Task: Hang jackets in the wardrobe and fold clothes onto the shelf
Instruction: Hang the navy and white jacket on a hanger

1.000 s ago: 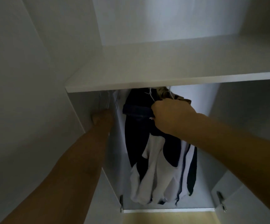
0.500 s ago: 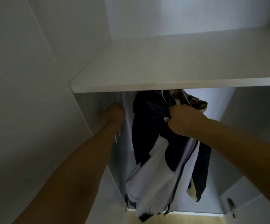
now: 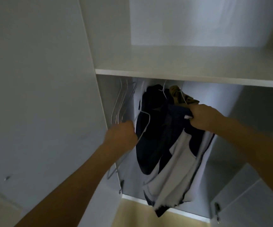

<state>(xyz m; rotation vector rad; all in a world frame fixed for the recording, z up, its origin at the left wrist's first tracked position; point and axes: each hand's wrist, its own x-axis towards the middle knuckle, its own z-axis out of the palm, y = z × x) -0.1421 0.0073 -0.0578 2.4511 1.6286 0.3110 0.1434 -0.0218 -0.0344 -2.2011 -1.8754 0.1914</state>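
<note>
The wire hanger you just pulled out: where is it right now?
In the head view, the wire hanger is in the left hand, at the lower compartment's left side, between the spare hangers and the hanging dark jacket.

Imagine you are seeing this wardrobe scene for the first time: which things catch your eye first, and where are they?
The dark navy and white jacket hanging in the middle of the compartment stands out first, gripped near its top by the right hand. To its left, the left hand holds a thin white wire hanger, with spare wire hangers behind it. Above runs a white shelf.
</note>
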